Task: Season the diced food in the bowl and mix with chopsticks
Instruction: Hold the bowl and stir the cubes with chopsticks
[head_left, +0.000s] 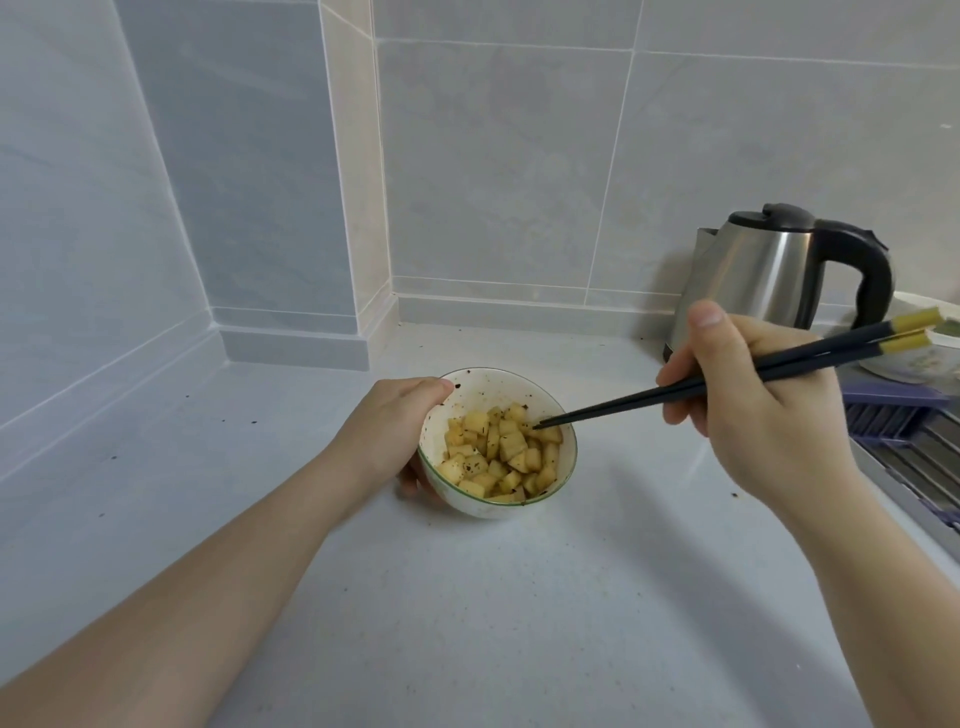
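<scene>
A small white bowl (488, 387) with a green rim stands on the pale counter (519, 597). It holds yellow diced food (498, 457) flecked with dark seasoning. My left hand (387, 431) wraps the bowl's left side, thumb on the rim. My right hand (748, 395) grips a pair of dark chopsticks (649, 400) with yellow ends. Their tips reach into the bowl and touch the cubes at the right side.
A steel electric kettle (769, 270) with a black handle stands at the back right. Beyond it lie a purple board (893, 397) and a white dish (935, 358) beside a sink rack (919, 452). Dark specks dot the counter. Tiled walls enclose the corner.
</scene>
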